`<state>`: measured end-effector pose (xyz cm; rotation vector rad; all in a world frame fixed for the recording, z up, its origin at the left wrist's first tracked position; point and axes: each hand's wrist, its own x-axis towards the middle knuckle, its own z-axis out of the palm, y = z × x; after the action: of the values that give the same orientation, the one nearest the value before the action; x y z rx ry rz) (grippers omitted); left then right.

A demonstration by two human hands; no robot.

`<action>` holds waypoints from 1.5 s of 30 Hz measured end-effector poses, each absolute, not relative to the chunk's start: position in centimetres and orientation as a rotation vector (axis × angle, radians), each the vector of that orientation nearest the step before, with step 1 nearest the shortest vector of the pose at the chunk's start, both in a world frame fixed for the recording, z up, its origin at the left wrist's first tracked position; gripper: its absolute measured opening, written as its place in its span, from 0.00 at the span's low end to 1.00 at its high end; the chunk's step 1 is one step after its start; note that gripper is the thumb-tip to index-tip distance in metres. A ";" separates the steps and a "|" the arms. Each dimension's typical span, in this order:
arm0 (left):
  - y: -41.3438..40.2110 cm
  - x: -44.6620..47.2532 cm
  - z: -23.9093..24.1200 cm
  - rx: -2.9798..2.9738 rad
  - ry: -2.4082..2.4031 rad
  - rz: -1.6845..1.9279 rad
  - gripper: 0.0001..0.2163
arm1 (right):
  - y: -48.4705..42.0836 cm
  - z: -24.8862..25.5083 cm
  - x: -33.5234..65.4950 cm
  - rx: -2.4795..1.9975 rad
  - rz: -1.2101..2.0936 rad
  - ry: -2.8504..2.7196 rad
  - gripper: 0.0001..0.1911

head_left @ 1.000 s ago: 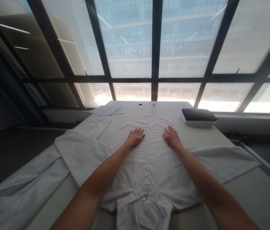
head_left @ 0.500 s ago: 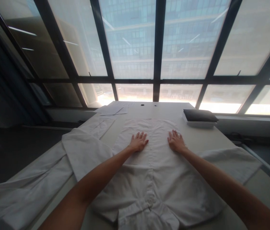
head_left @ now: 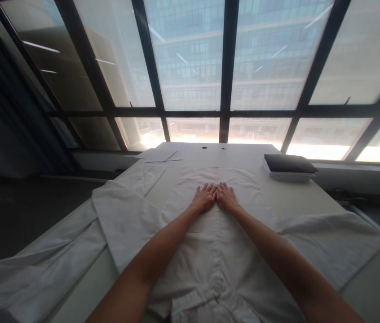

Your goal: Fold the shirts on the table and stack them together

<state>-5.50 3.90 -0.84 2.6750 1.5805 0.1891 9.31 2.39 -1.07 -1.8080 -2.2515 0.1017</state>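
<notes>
A white button-front garment with a collar and long sleeves, like a shirt or lab coat (head_left: 190, 242), lies spread on the table, its collar toward me. My left hand (head_left: 205, 197) rests flat on it, just left of the front placket, fingers stretched out. Beside it, my right hand (head_left: 226, 196) presses flat on the cloth at the placket, fingers also extended. The two hands meet or nearly touch at the thumbs. One sleeve (head_left: 65, 242) trails off to the left with creases; the other (head_left: 334, 242) reaches out to the right. My forearms cover part of the cloth.
The white table (head_left: 190, 157) stands against large framed windows (head_left: 193, 58). Loose paper sheets (head_left: 163, 155) lie at its back left. A stack of white paper or books with a dark cover (head_left: 289, 167) sits at the right. A dark curtain (head_left: 11, 103) hangs at left.
Both hands have slid inward over the cloth, from apart on either side of the placket to together at its middle. The view has shifted slightly.
</notes>
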 end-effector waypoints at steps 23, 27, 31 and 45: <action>3.9 -4.1 0.1 2.680 1.519 0.052 0.28 | 6.7 -2.1 22.4 -2.318 -0.022 -1.885 0.34; 6.3 -5.0 -0.1 2.710 1.388 0.018 0.30 | 6.8 -2.2 22.5 -2.327 -0.024 -1.904 0.34; 9.5 -9.3 0.3 2.587 1.641 -0.031 0.30 | 6.8 -2.1 22.6 -2.340 -0.021 -1.918 0.35; 13.1 -6.8 1.0 2.630 1.686 0.049 0.28 | 6.7 -1.9 22.3 -2.341 -0.011 -1.895 0.34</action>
<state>-6.79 13.06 0.98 2.6305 1.6856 0.0487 22.31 6.66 -1.92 -2.3410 -1.8951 -0.0106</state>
